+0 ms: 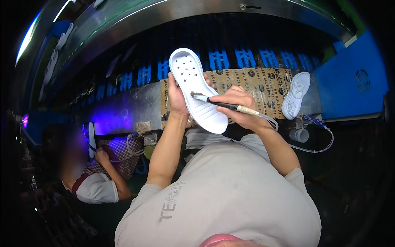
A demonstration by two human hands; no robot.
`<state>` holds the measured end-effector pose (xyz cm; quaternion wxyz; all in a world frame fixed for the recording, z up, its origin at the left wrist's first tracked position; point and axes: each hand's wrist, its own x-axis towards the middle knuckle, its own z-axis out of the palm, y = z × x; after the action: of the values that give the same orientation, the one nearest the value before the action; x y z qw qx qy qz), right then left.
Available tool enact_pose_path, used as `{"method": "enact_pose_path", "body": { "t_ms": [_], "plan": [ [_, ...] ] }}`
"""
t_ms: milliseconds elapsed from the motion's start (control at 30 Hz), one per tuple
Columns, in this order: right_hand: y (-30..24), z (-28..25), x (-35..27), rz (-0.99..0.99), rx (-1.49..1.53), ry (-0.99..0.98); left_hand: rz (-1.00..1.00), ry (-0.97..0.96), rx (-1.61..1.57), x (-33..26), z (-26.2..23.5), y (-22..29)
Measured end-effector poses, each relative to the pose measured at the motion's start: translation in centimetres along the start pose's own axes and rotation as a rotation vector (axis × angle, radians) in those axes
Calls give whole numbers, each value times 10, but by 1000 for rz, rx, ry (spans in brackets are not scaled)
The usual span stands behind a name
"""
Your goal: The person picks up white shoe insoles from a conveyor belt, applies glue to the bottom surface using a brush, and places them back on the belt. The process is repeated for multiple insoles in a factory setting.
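A white shoe sole (207,116) with small holes at its far end and grooves at its near end is held up in front of me. My left hand (177,96) grips it, palm and thumb along the left edge and fingertips showing at the right edge. In my right hand (239,105) is a brush (222,103) with a black handle, pale wrapping and a thin clear tube running from its back end. The bristles touch the inner face of the sole near its middle.
Printed brown paper (263,88) covers the bench ahead. Another white sole (297,94) lies at right, near a clear jar (299,135) and a looping tube (325,144). Blue clamps (218,60) line the machine behind. At left, a co-worker's hand (101,156) works beside a sole.
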<state>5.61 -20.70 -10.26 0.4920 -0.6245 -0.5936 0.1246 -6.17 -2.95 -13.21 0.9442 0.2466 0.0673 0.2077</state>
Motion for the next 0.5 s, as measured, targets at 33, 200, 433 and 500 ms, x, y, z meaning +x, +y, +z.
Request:
{"method": "enact_pose_path", "body": {
  "t_ms": [33,200,433,500],
  "plan": [
    [-2,-1,-1,-93,3,-80,16,-21,25,6,-5,3],
    [-7,-11,-2,69,383,-154,-18,-86,-76,19,-1,25],
    [-12,-23,3,70,477,-303,-80,-153,199,39,10,54],
    [-10,-22,6,147,278,-198,-114,-218,233,48,16,57]
  ]
}}
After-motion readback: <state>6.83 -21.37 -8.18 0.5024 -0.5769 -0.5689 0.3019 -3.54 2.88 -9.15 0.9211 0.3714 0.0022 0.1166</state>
